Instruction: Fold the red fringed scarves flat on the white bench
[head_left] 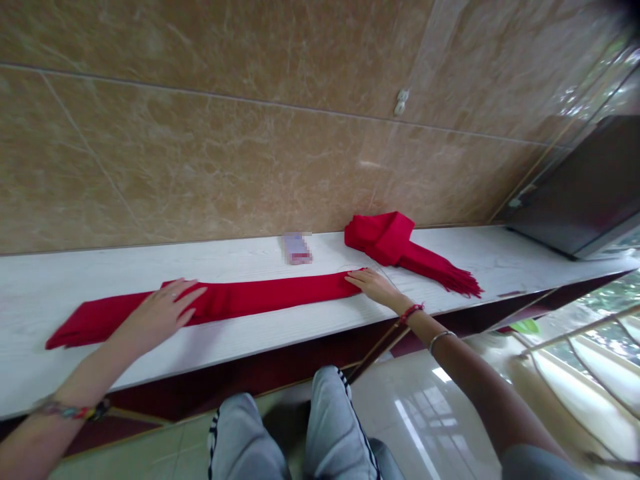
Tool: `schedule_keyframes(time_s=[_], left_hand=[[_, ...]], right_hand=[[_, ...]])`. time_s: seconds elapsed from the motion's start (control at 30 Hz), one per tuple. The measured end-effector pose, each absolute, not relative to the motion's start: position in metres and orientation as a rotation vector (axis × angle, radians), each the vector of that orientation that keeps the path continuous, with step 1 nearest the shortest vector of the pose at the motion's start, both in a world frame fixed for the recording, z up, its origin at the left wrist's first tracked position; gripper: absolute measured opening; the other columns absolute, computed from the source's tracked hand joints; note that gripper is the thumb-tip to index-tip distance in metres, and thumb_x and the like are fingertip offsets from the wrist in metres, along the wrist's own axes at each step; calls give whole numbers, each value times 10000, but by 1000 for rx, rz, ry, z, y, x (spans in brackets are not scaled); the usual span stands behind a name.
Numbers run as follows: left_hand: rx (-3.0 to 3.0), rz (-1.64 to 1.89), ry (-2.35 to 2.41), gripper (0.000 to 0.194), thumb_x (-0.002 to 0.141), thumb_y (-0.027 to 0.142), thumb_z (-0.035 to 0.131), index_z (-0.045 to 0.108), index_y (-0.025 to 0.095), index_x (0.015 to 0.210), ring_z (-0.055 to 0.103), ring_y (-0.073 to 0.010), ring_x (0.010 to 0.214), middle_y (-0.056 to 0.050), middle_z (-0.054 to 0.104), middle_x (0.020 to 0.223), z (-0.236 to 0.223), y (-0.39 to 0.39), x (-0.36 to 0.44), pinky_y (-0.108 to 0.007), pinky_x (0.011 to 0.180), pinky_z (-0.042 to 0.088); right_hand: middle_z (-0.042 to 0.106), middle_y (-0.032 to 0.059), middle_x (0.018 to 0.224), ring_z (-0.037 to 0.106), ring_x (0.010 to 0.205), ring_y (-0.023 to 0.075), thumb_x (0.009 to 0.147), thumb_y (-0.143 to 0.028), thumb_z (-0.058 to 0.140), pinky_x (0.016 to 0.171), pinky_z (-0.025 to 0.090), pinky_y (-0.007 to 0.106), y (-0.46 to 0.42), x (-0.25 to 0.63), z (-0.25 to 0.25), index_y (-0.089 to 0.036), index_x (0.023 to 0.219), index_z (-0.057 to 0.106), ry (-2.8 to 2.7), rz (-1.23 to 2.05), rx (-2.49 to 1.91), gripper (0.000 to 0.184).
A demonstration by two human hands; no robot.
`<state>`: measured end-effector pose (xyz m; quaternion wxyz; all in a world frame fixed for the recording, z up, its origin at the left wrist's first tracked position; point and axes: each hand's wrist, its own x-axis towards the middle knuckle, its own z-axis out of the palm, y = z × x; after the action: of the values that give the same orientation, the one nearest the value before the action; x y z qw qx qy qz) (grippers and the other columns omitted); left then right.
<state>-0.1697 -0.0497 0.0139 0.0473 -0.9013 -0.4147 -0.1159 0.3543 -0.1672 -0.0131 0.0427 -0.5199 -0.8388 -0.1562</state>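
Note:
A long red scarf, folded into a narrow strip, lies flat along the white counter. My left hand rests on its left part, palm down, with the fingers spread. At the strip's right end, my right hand lies over the cloth with its fingers stretched out to the left. Behind and to the right of that hand sits a second red scarf, loosely bunched, its fringed end trailing toward the counter's front edge. Part of the strip is hidden under my left hand and wrist.
The white counter runs along a brown marbled tile wall. A small blurred purple item lies behind the strip. A dark grey box-like object stands at the right end. My knees are below the front edge.

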Motion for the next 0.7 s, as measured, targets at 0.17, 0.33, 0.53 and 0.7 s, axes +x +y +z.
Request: schedule_keyframes(time_s=[0.17, 0.33, 0.53, 0.7], left_hand=[[-2894, 22, -1044, 404, 782, 219, 373, 598, 213, 1116, 509, -267, 1098, -94, 558, 1199, 7, -52, -91, -424, 945, 371], [-2831, 22, -1086, 523, 766, 54, 262, 610, 245, 1108, 568, -258, 986, -95, 590, 1110, 1, -34, -115, -394, 797, 468], [-2674, -146, -1079, 531, 793, 49, 220, 558, 204, 1171, 474, -261, 1107, -87, 535, 1176, 37, -29, -141, -419, 915, 399], [-2742, -106, -1091, 594, 749, 11, 261, 514, 276, 1217, 461, -253, 1136, -15, 519, 1249, 23, -42, -149, -428, 940, 378]], right_hand=[[485, 123, 1291, 399, 1210, 217, 856, -66, 376, 991, 306, 421, -155, 354, 2, -162, 1275, 445, -2393, -639, -1636, 435], [513, 109, 1266, 443, 1171, 207, 865, -66, 373, 954, 346, 394, -155, 349, -8, -174, 1231, 492, -2540, -590, -1575, 399], [503, 120, 1273, 434, 1176, 213, 886, -98, 358, 979, 317, 405, -157, 347, -5, -146, 1254, 466, -2467, -636, -1606, 387], [464, 86, 1319, 375, 1232, 211, 893, -81, 326, 1008, 278, 417, -156, 343, -16, -165, 1265, 454, -2555, -682, -1541, 402]])
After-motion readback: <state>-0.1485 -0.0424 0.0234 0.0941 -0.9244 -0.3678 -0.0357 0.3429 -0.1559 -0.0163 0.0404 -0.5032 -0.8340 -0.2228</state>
